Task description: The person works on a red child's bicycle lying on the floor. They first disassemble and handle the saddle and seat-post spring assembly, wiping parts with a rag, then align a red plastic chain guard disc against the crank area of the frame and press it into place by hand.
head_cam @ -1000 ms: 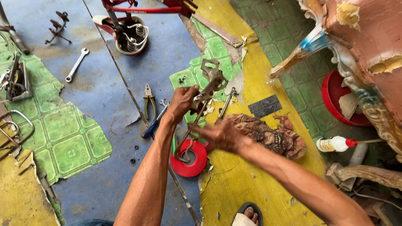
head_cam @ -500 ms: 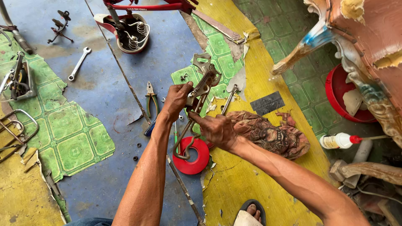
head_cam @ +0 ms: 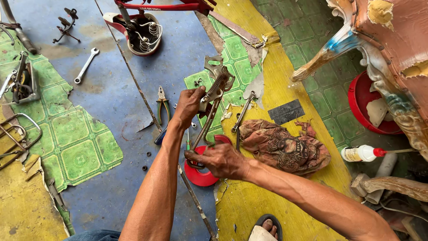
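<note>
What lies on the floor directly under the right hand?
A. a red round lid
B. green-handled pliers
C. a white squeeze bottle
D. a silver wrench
A: the right hand hovers over the red round lid, gripping the lower end of the metal spring bracket.

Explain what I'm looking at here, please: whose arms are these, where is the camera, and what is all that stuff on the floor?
The camera sits on a person's head and looks down, so both bare arms are theirs. The left hand grips the upper part of a metal bracket with a coil spring; the right hand holds its lower end over a red round lid. On the patchy painted floor lie pliers, a wrench, a second wrench, a patterned rag, a bowl of springs and a white squeeze bottle. A sandalled foot shows at the bottom.
</note>
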`<action>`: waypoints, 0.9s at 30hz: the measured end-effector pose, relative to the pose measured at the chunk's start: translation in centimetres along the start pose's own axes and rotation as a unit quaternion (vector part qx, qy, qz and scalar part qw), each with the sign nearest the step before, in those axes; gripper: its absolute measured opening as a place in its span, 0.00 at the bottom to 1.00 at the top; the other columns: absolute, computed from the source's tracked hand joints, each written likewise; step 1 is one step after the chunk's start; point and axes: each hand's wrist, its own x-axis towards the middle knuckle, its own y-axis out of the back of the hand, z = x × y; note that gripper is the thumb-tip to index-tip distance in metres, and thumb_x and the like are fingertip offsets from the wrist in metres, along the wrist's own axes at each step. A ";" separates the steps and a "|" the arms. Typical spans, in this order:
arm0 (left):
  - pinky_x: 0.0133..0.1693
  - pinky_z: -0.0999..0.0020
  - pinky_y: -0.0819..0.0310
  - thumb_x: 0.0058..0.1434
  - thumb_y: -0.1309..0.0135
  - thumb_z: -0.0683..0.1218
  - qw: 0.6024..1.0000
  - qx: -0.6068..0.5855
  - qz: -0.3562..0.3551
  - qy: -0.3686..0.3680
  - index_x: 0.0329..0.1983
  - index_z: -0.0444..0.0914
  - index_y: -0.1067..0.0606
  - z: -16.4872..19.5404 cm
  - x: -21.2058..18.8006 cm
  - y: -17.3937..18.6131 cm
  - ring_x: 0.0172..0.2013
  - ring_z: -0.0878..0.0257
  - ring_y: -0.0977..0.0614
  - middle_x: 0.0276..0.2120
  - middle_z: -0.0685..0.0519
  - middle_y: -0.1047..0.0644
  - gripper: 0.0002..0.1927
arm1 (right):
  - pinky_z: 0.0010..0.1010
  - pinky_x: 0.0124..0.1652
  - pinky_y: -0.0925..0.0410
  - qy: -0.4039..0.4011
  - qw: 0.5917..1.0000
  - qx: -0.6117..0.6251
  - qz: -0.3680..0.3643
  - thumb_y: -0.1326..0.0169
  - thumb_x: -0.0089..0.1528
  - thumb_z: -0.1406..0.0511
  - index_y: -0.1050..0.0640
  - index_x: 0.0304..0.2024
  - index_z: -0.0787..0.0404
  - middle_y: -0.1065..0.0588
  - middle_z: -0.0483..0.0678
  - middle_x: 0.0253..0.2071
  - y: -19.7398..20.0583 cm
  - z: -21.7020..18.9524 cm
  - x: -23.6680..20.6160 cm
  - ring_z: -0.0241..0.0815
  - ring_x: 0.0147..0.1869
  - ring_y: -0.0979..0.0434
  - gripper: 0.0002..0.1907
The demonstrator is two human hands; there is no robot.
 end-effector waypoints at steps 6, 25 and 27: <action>0.16 0.67 0.38 0.72 0.54 0.54 1.000 -0.001 -0.018 -0.005 0.32 0.32 0.24 1.1 -0.4 -0.8 0.15 0.64 0.23 0.19 0.50 0.23 0.22 | 0.35 0.22 0.32 -0.092 0.994 -0.047 -0.020 0.48 0.61 0.73 0.27 0.64 0.52 0.25 0.45 0.24 0.7 0.0 0.0 0.41 0.20 0.26 0.28; 0.15 0.67 0.38 0.72 0.55 0.54 0.993 0.015 0.110 -0.048 0.29 0.32 0.23 0.7 0.3 -2.6 0.13 0.66 0.27 0.16 0.52 0.26 0.24 | 0.30 0.27 0.27 -0.524 0.795 0.303 -0.034 0.47 0.64 0.64 0.19 0.53 0.67 0.18 0.54 0.26 3.6 -4.1 -0.3 0.33 0.24 0.22 0.18; 0.16 0.66 0.37 0.72 0.56 0.54 0.989 0.019 0.137 -0.044 0.29 0.32 0.22 0.3 0.6 -2.6 0.13 0.66 0.27 0.16 0.52 0.26 0.24 | 0.32 0.28 0.26 -0.489 0.825 0.281 -0.035 0.45 0.64 0.63 0.19 0.51 0.70 0.18 0.54 0.27 4.0 -3.9 -0.4 0.36 0.26 0.19 0.18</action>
